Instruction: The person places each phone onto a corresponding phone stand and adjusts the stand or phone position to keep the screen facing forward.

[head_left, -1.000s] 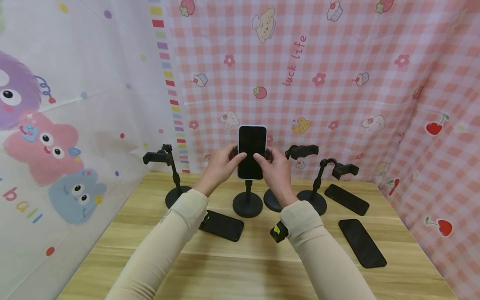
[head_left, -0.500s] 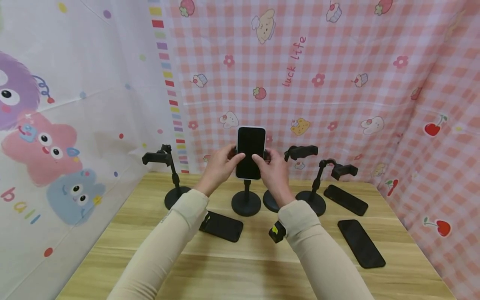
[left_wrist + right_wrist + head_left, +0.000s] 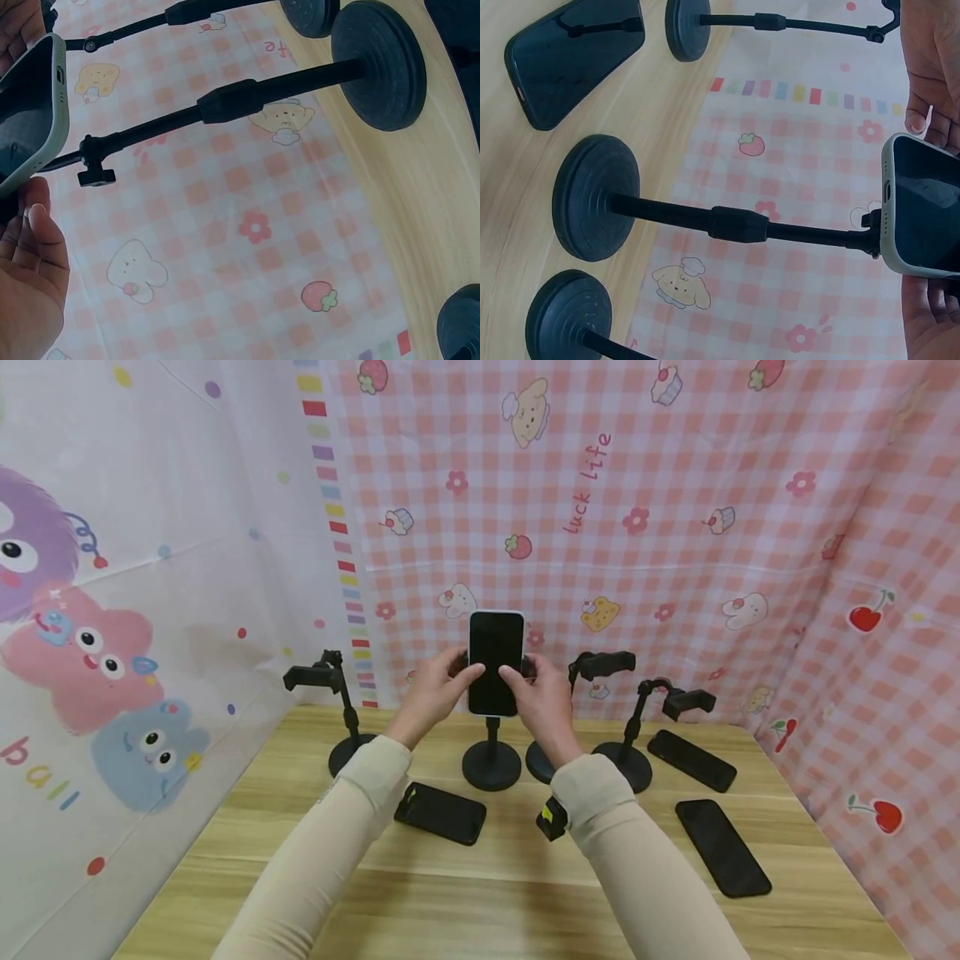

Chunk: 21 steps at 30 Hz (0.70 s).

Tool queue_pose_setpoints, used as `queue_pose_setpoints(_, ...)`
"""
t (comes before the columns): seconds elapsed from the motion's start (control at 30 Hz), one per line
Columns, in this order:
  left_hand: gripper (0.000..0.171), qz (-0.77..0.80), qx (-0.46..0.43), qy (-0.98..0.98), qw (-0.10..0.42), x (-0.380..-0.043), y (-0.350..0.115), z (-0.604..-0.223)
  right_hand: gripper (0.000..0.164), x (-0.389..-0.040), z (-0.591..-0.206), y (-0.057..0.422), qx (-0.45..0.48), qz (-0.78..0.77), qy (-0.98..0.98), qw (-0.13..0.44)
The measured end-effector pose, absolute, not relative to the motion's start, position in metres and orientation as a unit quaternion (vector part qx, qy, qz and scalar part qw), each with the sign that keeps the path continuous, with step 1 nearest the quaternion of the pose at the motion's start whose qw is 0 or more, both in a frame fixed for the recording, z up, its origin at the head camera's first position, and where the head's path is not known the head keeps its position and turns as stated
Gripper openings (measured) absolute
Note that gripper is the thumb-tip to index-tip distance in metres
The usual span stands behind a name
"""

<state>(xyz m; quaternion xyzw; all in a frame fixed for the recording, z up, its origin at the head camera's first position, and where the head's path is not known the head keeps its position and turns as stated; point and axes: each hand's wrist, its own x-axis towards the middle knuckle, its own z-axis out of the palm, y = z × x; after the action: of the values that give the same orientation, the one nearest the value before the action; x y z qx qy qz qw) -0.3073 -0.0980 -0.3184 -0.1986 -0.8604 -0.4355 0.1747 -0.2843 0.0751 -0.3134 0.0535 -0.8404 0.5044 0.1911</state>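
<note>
A smartphone (image 3: 497, 631) with a white edge and dark screen stands upright at the top of a black phone stand (image 3: 492, 766), in the middle of the head view. My left hand (image 3: 433, 692) grips its left side, thumb on the screen and fingers behind. On the right side my right hand (image 3: 546, 695) grips it the same way. The stand's clamp is mostly hidden behind the phone and fingers. In the left wrist view the stand's pole (image 3: 229, 101) runs up behind the phone (image 3: 58, 105). The right wrist view shows the phone's bottom edge (image 3: 889, 210) facing the camera.
One black stand (image 3: 351, 755) is at the left; another stand's holder (image 3: 603, 664) shows behind my right hand, beside a third stand (image 3: 626, 767). Dark phones lie on the wooden table: one phone (image 3: 441, 814) in front, one (image 3: 692, 760) back right, one (image 3: 723, 847) front right.
Both hands and the phone have shifted slightly left over the stand's base. Their grip looks the same, and the other stands and phones stay in place.
</note>
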Motion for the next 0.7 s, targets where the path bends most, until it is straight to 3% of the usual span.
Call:
queue_pose_setpoints(0.3, 0.039, -0.430, -0.188, -0.866, 0.174, -0.3064, -0.0975, -0.3176, 0.041, -0.2844, -0.3101, 0.0765, 0.056, 0.510, -0.843, 0.161)
queue_pose_setpoints(0.7, 0.039, -0.426, -0.190, -0.866, 0.181, -0.3078, -0.0958, -0.3169, 0.042, -0.2868, -0.3111, 0.0775, 0.059, 0.497, -0.851, 0.161)
